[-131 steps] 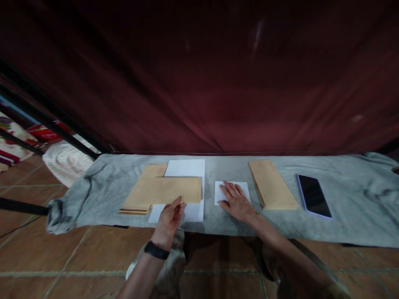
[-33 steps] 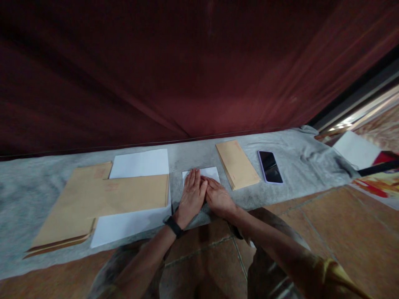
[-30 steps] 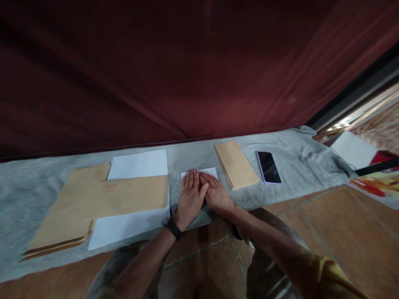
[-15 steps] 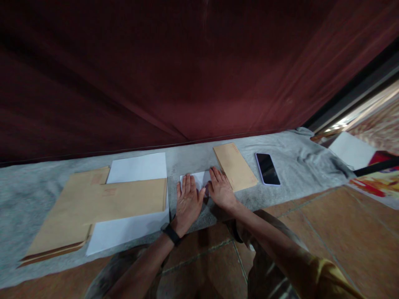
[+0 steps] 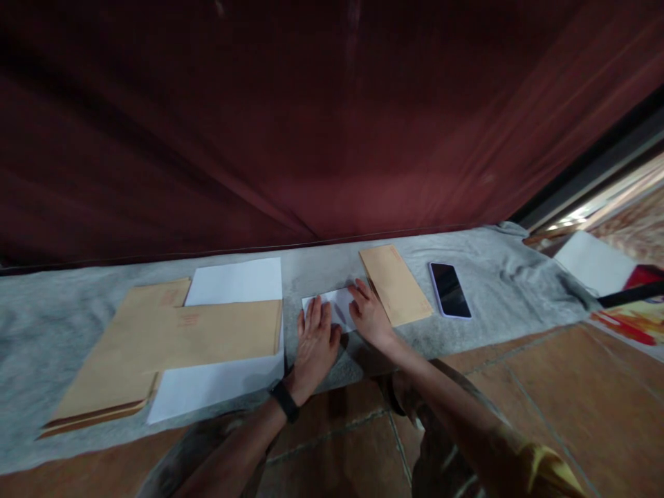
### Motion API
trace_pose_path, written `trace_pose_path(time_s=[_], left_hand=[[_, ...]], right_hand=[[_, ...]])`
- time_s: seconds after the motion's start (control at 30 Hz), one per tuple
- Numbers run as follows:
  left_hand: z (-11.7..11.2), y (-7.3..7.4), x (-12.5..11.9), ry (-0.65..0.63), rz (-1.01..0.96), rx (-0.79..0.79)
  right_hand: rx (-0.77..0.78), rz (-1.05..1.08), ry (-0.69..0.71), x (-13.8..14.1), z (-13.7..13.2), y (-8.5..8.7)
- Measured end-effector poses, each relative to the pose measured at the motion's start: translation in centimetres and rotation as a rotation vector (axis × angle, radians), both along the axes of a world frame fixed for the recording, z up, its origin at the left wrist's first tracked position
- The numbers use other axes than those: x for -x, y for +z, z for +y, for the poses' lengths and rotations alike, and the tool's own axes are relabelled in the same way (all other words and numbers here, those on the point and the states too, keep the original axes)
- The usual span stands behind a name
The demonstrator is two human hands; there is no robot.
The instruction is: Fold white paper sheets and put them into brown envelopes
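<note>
A folded sheet of white paper [image 5: 339, 308] lies on the grey cloth in front of me. Stretched out over its left end is my left hand [image 5: 316, 342], fingers flat and a dark band on the wrist. My right hand [image 5: 372, 318] rests at the paper's right end, its fingers apart and somewhat bent, their tips touching the paper. Just right of that hand lies a small stack of brown envelopes [image 5: 397, 287]. On my left, more brown envelopes [image 5: 114, 353] lie with one set across white sheets [image 5: 238, 280].
A phone [image 5: 450, 290] with a pale purple edge lies right of the envelopes. Grey cloth [image 5: 498, 290] covers the long surface, with a dark red curtain [image 5: 311, 138] behind it. Tiled floor [image 5: 581, 387] runs along the front. A white box-like object [image 5: 594, 261] stands far right.
My right hand's fingers have gone from lying flat to being bent at the paper's right end. My left hand stays on the left end. The view has shifted slightly.
</note>
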State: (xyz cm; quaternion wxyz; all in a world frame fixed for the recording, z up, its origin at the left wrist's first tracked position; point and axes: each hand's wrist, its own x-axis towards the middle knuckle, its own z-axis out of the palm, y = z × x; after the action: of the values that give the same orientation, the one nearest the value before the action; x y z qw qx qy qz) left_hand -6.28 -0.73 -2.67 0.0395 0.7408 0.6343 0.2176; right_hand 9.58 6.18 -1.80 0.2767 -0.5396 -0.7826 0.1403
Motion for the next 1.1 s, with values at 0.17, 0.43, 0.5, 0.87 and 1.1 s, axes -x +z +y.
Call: trace_pose_path(time_s=[0.17,0.43,0.5,0.87,1.1], left_hand=[[-0.1,0.3,0.0,-0.022,0.100,0.015],[-0.3,0.7,-0.1,0.022,0.173,0.030],[-0.3,0.6,-0.1,0.055,0.161,0.015],[-0.2,0.3,0.4,0.110,0.134,-0.030],[-1.7,0.0,0.8,0.103,0.106,-0.071]], right_hand=[[-0.051,-0.133,0.209,0.8,-1.5,1.0],[-0.036,-0.312,0.182,1.1,-3.1,-0.1],[-0.057,-0.333,0.146,0.9,-3.1,-0.4],[-0.140,-0.303,0.000,0.6,-3.3,-1.6],[-0.180,-0.283,-0.015,0.5,-3.5,-1.9]])
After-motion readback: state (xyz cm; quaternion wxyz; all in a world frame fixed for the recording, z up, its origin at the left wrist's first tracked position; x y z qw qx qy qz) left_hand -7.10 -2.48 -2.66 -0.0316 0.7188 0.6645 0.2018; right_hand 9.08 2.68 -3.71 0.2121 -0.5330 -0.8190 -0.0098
